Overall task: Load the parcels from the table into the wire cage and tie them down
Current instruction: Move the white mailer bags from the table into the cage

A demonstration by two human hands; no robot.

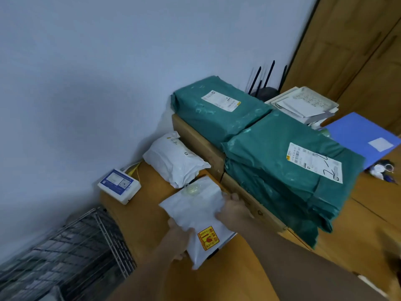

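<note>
Single head cam, tilted, looking down close over table (249, 276) w/ parcels.

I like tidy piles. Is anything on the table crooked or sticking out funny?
Yes. The nearer green parcel sags over the edge of the cardboard box under it, with its loose end hanging down. The white parcel held by the left hand and right hand lies at a slant. Nothing looks torn or spilled.

A flat white parcel (198, 213) near the table's (138, 216) front edge is gripped by the left hand (179, 240) and right hand (233, 210), with the wire cage (71, 248) seen beside the table's left edge.
</note>
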